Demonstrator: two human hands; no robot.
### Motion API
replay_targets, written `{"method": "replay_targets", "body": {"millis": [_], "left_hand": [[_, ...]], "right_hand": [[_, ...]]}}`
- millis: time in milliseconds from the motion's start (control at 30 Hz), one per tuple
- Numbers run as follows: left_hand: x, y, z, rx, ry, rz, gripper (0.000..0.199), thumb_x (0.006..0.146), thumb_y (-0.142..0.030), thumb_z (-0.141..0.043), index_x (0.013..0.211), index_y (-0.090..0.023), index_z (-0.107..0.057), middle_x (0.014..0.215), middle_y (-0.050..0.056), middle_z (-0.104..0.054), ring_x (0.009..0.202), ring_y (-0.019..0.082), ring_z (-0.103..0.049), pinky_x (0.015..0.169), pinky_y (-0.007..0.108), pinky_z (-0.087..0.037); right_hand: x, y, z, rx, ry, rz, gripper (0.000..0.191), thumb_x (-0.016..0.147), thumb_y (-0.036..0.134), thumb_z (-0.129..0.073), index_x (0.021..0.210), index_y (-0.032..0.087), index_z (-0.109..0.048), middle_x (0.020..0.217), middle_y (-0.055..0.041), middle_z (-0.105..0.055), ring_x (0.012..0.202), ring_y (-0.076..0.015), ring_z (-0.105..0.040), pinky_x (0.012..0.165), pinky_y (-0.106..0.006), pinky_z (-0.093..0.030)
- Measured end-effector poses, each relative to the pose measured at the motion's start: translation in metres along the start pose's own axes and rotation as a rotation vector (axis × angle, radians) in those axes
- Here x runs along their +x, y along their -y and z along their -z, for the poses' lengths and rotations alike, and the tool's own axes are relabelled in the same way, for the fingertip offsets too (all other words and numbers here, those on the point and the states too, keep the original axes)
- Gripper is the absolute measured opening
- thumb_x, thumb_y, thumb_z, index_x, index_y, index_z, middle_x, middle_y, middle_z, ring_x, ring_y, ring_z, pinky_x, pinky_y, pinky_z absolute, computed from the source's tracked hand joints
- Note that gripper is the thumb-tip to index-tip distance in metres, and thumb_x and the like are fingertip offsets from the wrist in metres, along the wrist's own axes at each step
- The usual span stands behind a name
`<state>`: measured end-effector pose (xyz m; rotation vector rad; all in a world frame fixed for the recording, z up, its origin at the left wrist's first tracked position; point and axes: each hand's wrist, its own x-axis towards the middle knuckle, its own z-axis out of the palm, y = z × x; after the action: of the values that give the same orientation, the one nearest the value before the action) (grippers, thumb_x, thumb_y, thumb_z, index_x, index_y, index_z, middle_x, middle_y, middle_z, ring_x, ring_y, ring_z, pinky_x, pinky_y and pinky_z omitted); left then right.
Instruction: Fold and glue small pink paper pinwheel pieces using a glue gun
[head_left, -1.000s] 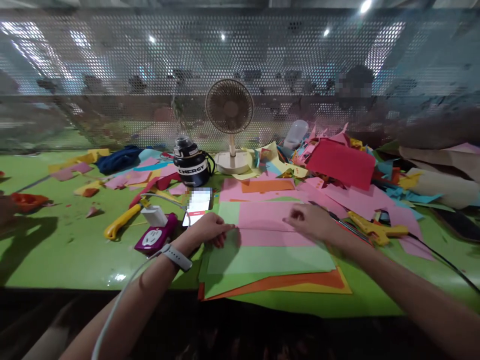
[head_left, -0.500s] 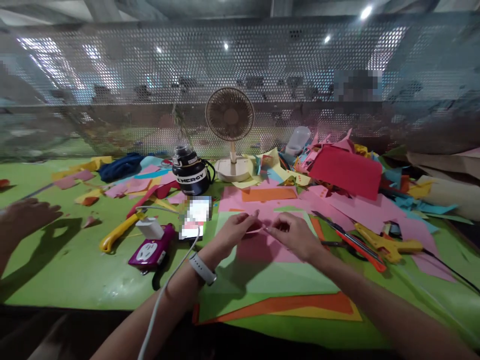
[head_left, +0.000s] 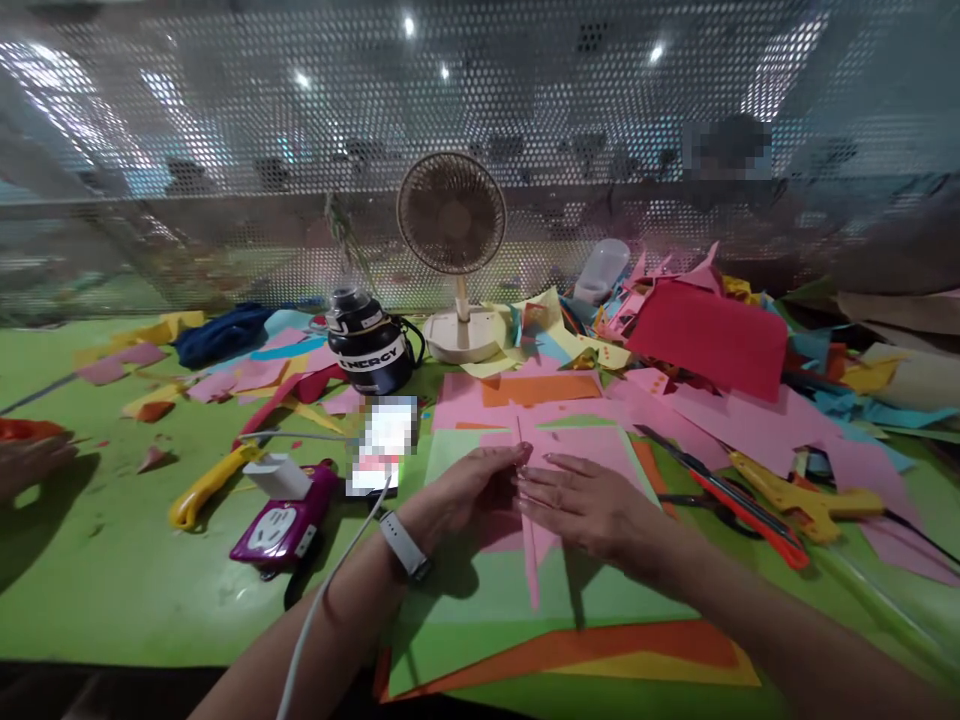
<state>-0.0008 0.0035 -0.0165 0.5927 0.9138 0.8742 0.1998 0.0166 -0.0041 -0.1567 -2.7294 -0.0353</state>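
A thin pink paper strip, rolled or folded narrow, runs lengthwise between my two hands above pale green sheets. My left hand, a watch on its wrist, has its fingers bent round the strip. Its palm side is partly hidden. My right hand lies with fingers stretched out, their tips against the strip. Pink paper lies flat under and behind the hands. Orange and yellow sheets stick out beneath the green ones.
Left stand a purple power socket, a yellow-handled tool, a phone and a white cable. A bottle and fan stand behind. A cutter, scissors and glue gun lie right. Another person's hand shows far left.
The pink strip now lies lengthwise between my hands. My right fingers have gone from a pinch to stretched out. The view has shifted slightly, and the other person's hand now has something orange.
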Motion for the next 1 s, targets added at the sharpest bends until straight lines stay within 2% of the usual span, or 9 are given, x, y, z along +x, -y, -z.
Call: {"method": "replay_targets", "body": {"millis": [100, 233, 433, 567, 667, 767, 900, 933, 1000], "left_hand": [[-0.002, 0.001, -0.005, -0.040, -0.032, -0.031, 0.035, 0.062, -0.038, -0.083, 0.064, -0.017, -0.057, 0.052, -0.004, -0.054, 0.045, 0.008, -0.048, 0.045, 0.021, -0.038], [-0.001, 0.006, -0.007, -0.077, -0.047, -0.103, 0.040, 0.055, -0.039, -0.088, 0.063, -0.016, -0.056, 0.053, -0.005, -0.052, 0.045, 0.006, -0.045, 0.043, 0.019, -0.034], [0.000, 0.013, -0.010, -0.067, -0.021, -0.246, 0.040, 0.062, -0.044, -0.083, 0.061, -0.016, -0.055, 0.052, -0.007, -0.044, 0.047, 0.005, -0.039, 0.047, 0.018, -0.034], [-0.003, 0.015, -0.015, 0.003, 0.013, -0.333, 0.036, 0.064, -0.045, -0.081, 0.067, -0.015, -0.061, 0.059, -0.004, -0.055, 0.053, 0.007, -0.049, 0.054, 0.020, -0.040], [-0.004, 0.018, -0.015, 0.041, 0.041, -0.391, 0.034, 0.063, -0.045, -0.081, 0.075, -0.016, -0.067, 0.070, 0.000, -0.065, 0.063, 0.012, -0.059, 0.065, 0.024, -0.047], [-0.005, 0.020, -0.014, 0.088, 0.046, -0.453, 0.033, 0.070, -0.048, -0.076, 0.078, -0.016, -0.071, 0.078, 0.004, -0.070, 0.074, 0.017, -0.064, 0.074, 0.028, -0.049], [-0.006, 0.022, -0.012, 0.121, 0.101, -0.473, 0.051, 0.081, -0.064, -0.055, 0.083, -0.016, -0.072, 0.084, 0.008, -0.073, 0.083, 0.022, -0.066, 0.080, 0.033, -0.049], [-0.007, 0.021, -0.012, 0.144, 0.118, -0.483, 0.053, 0.082, -0.065, -0.053, 0.085, -0.016, -0.072, 0.086, 0.008, -0.073, 0.085, 0.023, -0.066, 0.082, 0.034, -0.049], [-0.009, 0.020, -0.012, 0.230, 0.147, -0.505, 0.045, 0.079, -0.058, -0.063, 0.091, -0.016, -0.072, 0.093, 0.008, -0.072, 0.091, 0.024, -0.065, 0.086, 0.034, -0.048]], "right_hand": [[0.000, 0.001, -0.002, 0.015, -0.030, 0.005, 0.032, 0.092, 0.008, -0.046, 0.118, 0.017, -0.063, 0.117, -0.0088, -0.070, 0.119, -0.0202, -0.058, 0.100, -0.045, -0.046], [-0.001, 0.002, 0.001, 0.030, -0.073, -0.020, 0.031, 0.093, 0.009, -0.044, 0.117, 0.017, -0.062, 0.112, -0.0076, -0.072, 0.112, -0.0178, -0.062, 0.100, -0.045, -0.045], [-0.001, 0.007, -0.002, 0.105, -0.184, -0.166, 0.029, 0.093, 0.008, -0.047, 0.114, 0.022, -0.059, 0.099, -0.0018, -0.075, 0.092, -0.0134, -0.067, 0.097, -0.038, -0.043], [-0.001, 0.010, -0.003, 0.156, -0.248, -0.375, 0.020, 0.093, 0.020, -0.052, 0.110, 0.026, -0.061, 0.097, 0.0000, -0.074, 0.089, -0.0164, -0.063, 0.094, -0.039, -0.045], [-0.002, 0.012, -0.004, 0.217, -0.227, -0.570, 0.018, 0.093, 0.029, -0.054, 0.108, 0.028, -0.063, 0.098, -0.0029, -0.070, 0.093, -0.0196, -0.061, 0.082, -0.035, -0.050], [-0.003, 0.014, -0.006, 0.213, -0.234, -0.710, 0.020, 0.092, 0.037, -0.054, 0.105, 0.026, -0.063, 0.096, -0.0063, -0.067, 0.090, -0.0215, -0.062, 0.078, -0.036, -0.052], [-0.001, 0.015, -0.007, 0.205, -0.242, -0.729, 0.017, 0.091, 0.034, -0.054, 0.103, 0.024, -0.062, 0.094, -0.0066, -0.066, 0.089, -0.0218, -0.061, 0.076, -0.035, -0.051], [-0.001, 0.016, -0.007, 0.201, -0.246, -0.720, 0.014, 0.091, 0.031, -0.055, 0.101, 0.023, -0.061, 0.094, -0.0065, -0.066, 0.090, -0.0219, -0.060, 0.077, -0.035, -0.051], [0.000, 0.015, -0.007, 0.188, -0.254, -0.711, 0.010, 0.090, 0.028, -0.056, 0.097, 0.022, -0.061, 0.092, -0.0063, -0.066, 0.092, -0.0225, -0.058, 0.076, -0.034, -0.050]]}}
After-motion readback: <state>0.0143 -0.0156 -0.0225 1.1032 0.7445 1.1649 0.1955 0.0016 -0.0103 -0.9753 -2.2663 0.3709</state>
